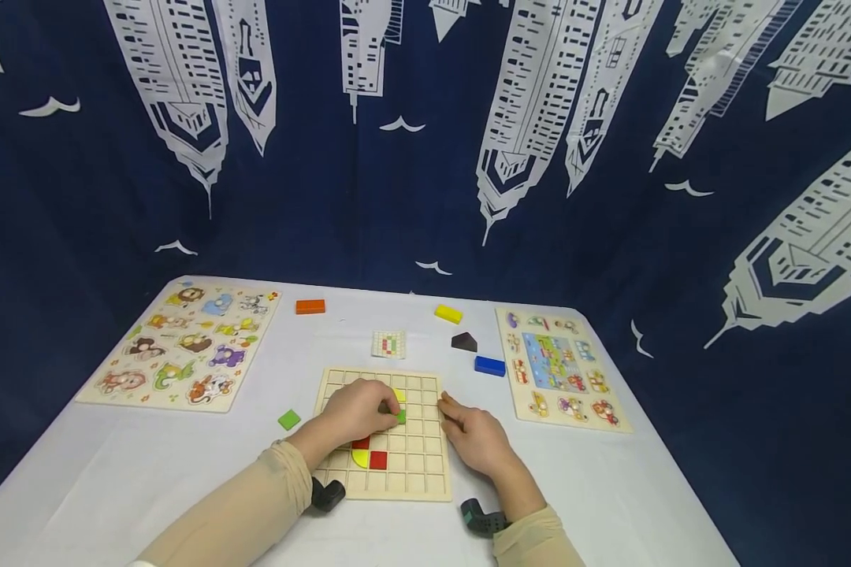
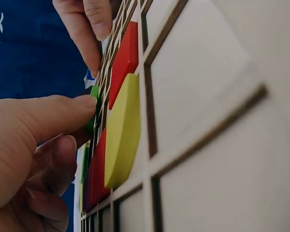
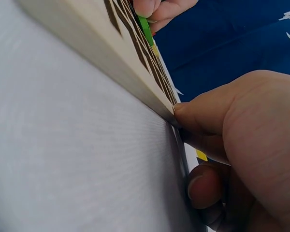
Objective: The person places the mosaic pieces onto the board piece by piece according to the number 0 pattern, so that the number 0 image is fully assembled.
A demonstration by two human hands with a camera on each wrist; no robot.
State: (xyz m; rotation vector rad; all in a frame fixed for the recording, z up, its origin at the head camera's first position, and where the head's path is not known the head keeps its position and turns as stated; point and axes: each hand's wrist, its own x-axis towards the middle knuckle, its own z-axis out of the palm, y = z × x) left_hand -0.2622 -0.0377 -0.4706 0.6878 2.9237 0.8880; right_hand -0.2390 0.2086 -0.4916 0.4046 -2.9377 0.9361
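A wooden grid board (image 1: 414, 472) lies on the white table between my hands. My left hand (image 1: 358, 411) reaches over it, pinching a green square tile (image 2: 94, 94) between thumb and fingers, close over the cells. At the board's right edge, my right hand (image 1: 478, 439) holds the rim with thumb and fingertips; its thumb (image 3: 198, 113) shows against the wooden side. Lower left on the grid sit a curved yellow tile (image 1: 359, 458), a red square tile (image 1: 378, 460) and another red tile (image 1: 361, 443). Past my left fingers a yellow tile (image 1: 400, 394) peeks out, partly hidden.
A loose green tile (image 1: 288, 420) lies left of the board. Behind it are a small pattern card (image 1: 388, 344) and orange (image 1: 310, 306), yellow (image 1: 449, 314), dark (image 1: 464, 342) and blue (image 1: 489, 366) blocks. An animal puzzle (image 1: 209, 346) and a second puzzle (image 1: 560, 366) flank the table.
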